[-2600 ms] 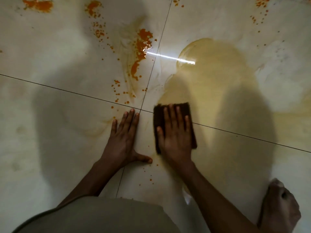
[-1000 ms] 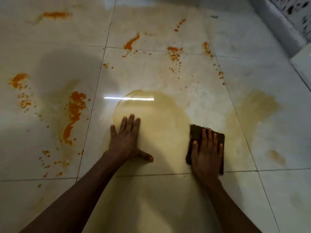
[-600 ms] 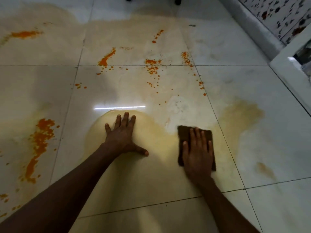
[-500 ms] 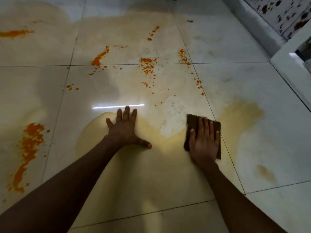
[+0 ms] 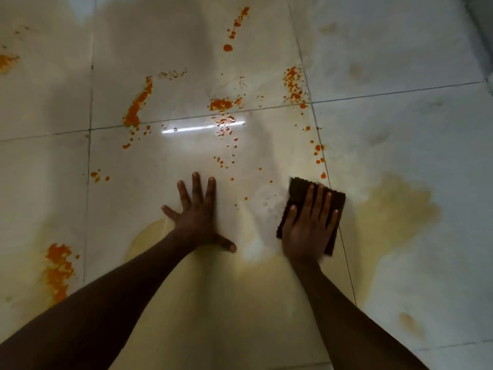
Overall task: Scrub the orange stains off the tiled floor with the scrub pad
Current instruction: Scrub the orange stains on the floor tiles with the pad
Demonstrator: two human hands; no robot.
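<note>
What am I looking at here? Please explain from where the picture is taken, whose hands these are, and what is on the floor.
The camera sits on a person's head and looks down at their own arms. There is no machine. The left hand rests flat on the tiled floor with fingers spread, as a support. The right hand presses a dark brown scrub pad onto the floor with straight fingers. Orange stains and small splashes lie farther ahead and at the left. Pale yellow wet smears spread around and beside the hands. The bright white line is a reflected lamp.
</note>
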